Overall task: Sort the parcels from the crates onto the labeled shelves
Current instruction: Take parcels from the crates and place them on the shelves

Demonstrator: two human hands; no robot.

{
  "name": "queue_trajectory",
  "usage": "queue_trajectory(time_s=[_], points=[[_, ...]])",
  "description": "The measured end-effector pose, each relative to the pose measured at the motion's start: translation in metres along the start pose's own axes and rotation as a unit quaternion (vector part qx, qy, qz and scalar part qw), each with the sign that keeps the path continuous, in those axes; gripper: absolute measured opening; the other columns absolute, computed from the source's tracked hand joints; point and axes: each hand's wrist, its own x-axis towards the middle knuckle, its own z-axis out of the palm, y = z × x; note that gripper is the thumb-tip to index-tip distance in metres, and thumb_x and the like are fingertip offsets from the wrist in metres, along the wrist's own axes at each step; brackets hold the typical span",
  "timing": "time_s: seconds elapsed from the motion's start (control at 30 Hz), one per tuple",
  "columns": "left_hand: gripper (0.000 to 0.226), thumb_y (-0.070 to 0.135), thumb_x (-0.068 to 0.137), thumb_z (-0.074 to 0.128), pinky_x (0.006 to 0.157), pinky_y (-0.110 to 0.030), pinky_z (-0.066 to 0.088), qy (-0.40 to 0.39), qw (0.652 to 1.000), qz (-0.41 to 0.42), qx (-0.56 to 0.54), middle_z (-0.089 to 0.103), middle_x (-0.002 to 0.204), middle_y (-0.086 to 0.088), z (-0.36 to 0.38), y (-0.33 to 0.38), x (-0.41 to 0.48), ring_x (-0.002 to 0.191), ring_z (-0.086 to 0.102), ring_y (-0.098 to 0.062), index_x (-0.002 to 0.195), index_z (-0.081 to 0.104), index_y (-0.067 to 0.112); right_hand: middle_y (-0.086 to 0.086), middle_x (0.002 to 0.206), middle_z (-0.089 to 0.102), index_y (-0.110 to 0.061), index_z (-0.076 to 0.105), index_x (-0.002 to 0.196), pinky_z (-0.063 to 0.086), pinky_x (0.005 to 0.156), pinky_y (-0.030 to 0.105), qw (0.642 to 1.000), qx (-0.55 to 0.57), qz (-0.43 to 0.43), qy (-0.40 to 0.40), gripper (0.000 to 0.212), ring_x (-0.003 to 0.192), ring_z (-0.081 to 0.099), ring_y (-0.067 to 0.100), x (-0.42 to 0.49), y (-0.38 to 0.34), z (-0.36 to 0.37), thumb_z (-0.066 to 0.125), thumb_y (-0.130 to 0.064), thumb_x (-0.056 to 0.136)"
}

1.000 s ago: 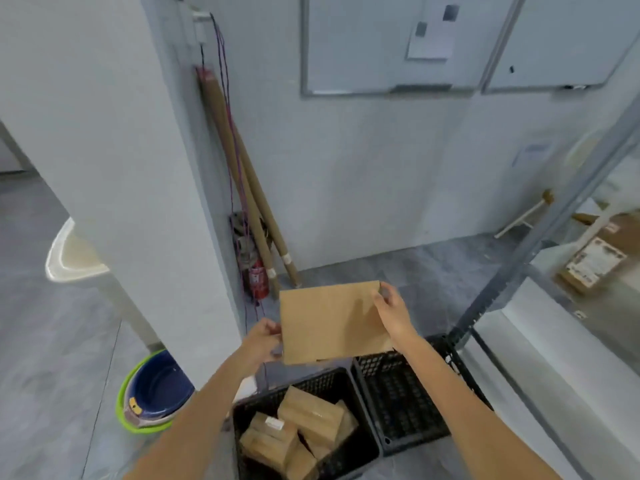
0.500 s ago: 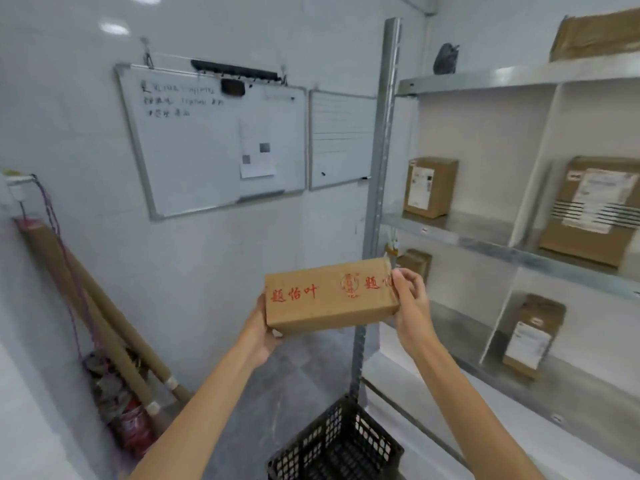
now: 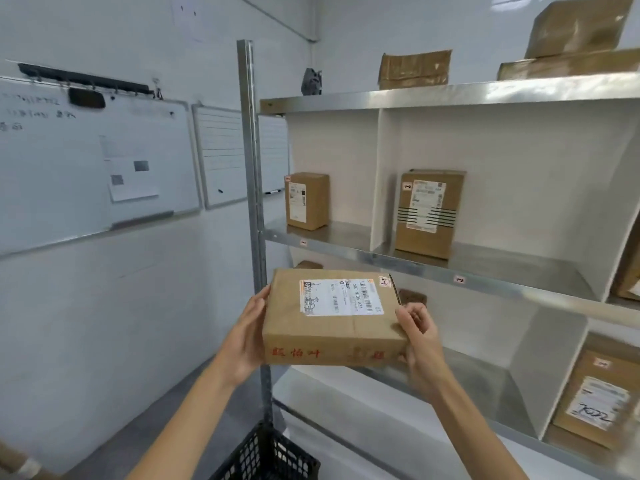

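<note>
**Label up, shelves in front of me**

Half a second ago the red-printed side of this flat brown cardboard parcel [image 3: 332, 317] faced me. I have since tipped it so its white shipping label [image 3: 341, 297] and small handwritten corner tag [image 3: 384, 281] show on top. My left hand [image 3: 247, 336] cups the left end, with the fingers hidden underneath. My right hand [image 3: 420, 336] curls round the near right corner.

The parcel hangs in the air in front of the grey metal shelf rack [image 3: 450, 93], just below the front edge of its middle shelf and above the black plastic crate [image 3: 266, 455]. I judge the picking done. What remains is matching the corner tag to a shelf-edge tag [image 3: 459, 279], though blur keeps me from reading either.
</note>
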Motion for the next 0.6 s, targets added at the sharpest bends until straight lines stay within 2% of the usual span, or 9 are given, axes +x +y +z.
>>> queue_trajectory(time_s=[0.07,0.1,0.2,0.27,0.37,0.43,0.5,0.53,0.6], points=[[0.063,0.047,0.069,0.074,0.063,-0.034,0.055,-0.002,0.999,0.007,0.04,0.063,0.123,-0.002,0.017,-0.01,0.011,0.098,0.065,-0.02,0.126,0.05,0.034,0.001,0.086,0.056,-0.023,0.049,0.073,0.045,0.049,0.025,1.0,0.004,-0.021,0.016,0.032,0.074,0.056,0.012,0.0,-0.001,-0.017,0.079,-0.032,0.068],[0.075,0.044,0.061,0.08,0.063,-0.033,0.055,-0.003,0.998,0.007,0.056,0.062,0.124,-0.005,0.021,-0.015,0.016,0.098,0.065,-0.022,0.127,0.048,0.032,0.001,0.085,0.056,-0.021,0.048,0.076,0.047,0.049,0.022,0.999,0.008,-0.033,0.021,0.026,0.072,0.058,0.009,0.0,-0.002,-0.025,0.074,-0.019,0.076],[0.062,0.029,0.068,0.065,0.06,-0.031,0.055,-0.003,0.998,0.003,0.065,0.06,0.122,-0.007,0.026,-0.03,0.028,0.095,0.063,-0.023,0.126,0.044,0.031,-0.001,0.092,0.058,-0.015,0.046,0.085,0.051,0.055,0.018,0.998,-0.011,-0.058,0.019,0.02,0.075,0.063,0.002,-0.003,-0.011,-0.041,0.059,0.0,0.085],[0.06,0.022,0.069,0.059,0.059,-0.032,0.056,-0.01,0.998,-0.011,0.056,0.058,0.121,-0.004,0.026,-0.038,0.036,0.096,0.061,-0.023,0.125,0.043,0.034,-0.002,0.102,0.061,-0.014,0.046,0.088,0.054,0.06,0.021,0.996,-0.036,-0.084,0.012,0.021,0.088,0.063,0.003,-0.005,-0.016,-0.048,0.063,-0.003,0.082],[0.074,0.017,0.053,0.068,0.071,-0.042,0.054,-0.042,0.997,-0.048,0.053,0.057,0.12,-0.005,0.028,-0.045,0.049,0.1,0.058,-0.028,0.121,0.044,0.036,-0.002,0.122,0.06,-0.016,0.049,0.091,0.058,0.073,0.037,0.99,-0.079,-0.121,0.006,0.032,0.108,0.061,0.011,-0.012,-0.025,-0.055,0.076,-0.017,0.075],[0.083,0.019,0.043,0.074,0.077,-0.044,0.05,-0.066,0.994,-0.066,0.061,0.057,0.117,-0.007,0.029,-0.046,0.056,0.099,0.057,-0.027,0.12,0.043,0.031,-0.002,0.126,0.058,-0.018,0.05,0.091,0.056,0.081,0.045,0.986,-0.098,-0.135,0.01,0.031,0.114,0.058,0.016,-0.016,-0.032,-0.061,0.073,-0.025,0.072],[0.093,0.024,0.04,0.086,0.086,-0.049,0.045,-0.106,0.989,-0.084,0.058,0.054,0.12,-0.013,0.029,-0.048,0.066,0.103,0.056,-0.03,0.121,0.041,0.024,-0.002,0.128,0.058,-0.016,0.05,0.093,0.055,0.081,0.047,0.983,-0.109,-0.145,0.023,0.029,0.115,0.058,0.02,-0.016,-0.04,-0.07,0.071,-0.022,0.074],[0.092,0.031,0.044,0.089,0.092,-0.052,0.042,-0.118,0.986,-0.094,0.065,0.054,0.123,-0.018,0.029,-0.05,0.071,0.108,0.054,-0.034,0.122,0.041,0.02,-0.002,0.128,0.058,-0.014,0.049,0.094,0.055,0.079,0.046,0.982,-0.112,-0.148,0.026,0.027,0.114,0.058,0.021,-0.015,-0.045,-0.075,0.069,-0.018,0.076],[0.083,0.043,0.061,0.08,0.099,-0.057,0.037,-0.112,0.984,-0.102,0.094,0.053,0.131,-0.022,0.03,-0.057,0.08,0.117,0.05,-0.04,0.128,0.042,0.011,-0.003,0.129,0.058,-0.012,0.049,0.094,0.056,0.076,0.043,0.981,-0.122,-0.148,0.019,0.029,0.115,0.058,0.019,-0.014,-0.053,-0.081,0.07,-0.019,0.075]])
